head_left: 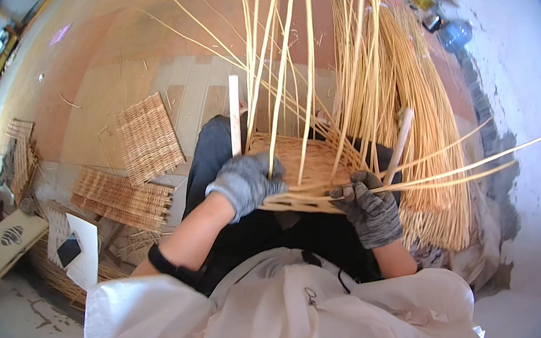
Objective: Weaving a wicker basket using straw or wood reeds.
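Note:
Between my knees sits a partly woven wicker basket (293, 155), its long pale rods fanning upward and away from me. My left hand (247, 185), in a grey knit glove, is closed at the basket's near left edge, around an upright wicker rod (276, 123). My right hand (369, 209), gloved alike, pinches the near right edge where several wicker rods (455, 177) run out to the right. Its fingertips partly hide the weave there. One flat wooden stick (235, 115) stands at the basket's left, and another wooden stick (399, 146) leans at its right.
A big bundle of wicker rods (405, 95) lies to the right, beside the wall. Woven wicker panels (149, 139) are on the floor to the left, near a white board (83, 254) holding a dark phone. A blue water jug (455, 34) stands far right.

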A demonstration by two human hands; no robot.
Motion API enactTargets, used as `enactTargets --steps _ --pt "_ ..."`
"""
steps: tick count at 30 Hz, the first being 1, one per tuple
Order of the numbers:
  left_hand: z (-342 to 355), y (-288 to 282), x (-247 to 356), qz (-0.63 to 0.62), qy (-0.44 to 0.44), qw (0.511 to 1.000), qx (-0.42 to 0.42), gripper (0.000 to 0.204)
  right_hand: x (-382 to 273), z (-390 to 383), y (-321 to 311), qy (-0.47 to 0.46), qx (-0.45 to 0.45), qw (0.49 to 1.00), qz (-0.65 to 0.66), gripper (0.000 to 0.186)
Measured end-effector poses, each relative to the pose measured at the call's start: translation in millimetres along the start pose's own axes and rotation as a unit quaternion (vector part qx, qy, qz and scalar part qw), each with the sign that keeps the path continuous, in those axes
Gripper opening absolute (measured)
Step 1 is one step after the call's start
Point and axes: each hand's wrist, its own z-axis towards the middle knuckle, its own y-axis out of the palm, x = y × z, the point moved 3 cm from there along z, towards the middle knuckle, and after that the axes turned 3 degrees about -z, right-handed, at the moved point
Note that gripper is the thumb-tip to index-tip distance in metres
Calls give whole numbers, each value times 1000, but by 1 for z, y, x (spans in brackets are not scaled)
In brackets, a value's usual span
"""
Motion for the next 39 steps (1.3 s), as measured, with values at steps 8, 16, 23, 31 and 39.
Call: enactTargets --steps 8,16,23,31,39 --pt "-17 22 -6 -76 -25 983 164 19 -53 87 83 -257 -181 622 -717 43" --pt "-2 6 0 -47 -77 988 122 22 -35 45 57 -367 22 895 -252 55" --pt "28 13 3 -249 0 938 241 59 -22 20 20 -293 101 943 -124 18" --pt "22 -4 30 -89 110 875 463 38 -8 -30 52 -270 14 959 -82 15" --pt "64 -19 80 492 271 811 164 36 -44 5 -10 -269 147 949 -78 18"
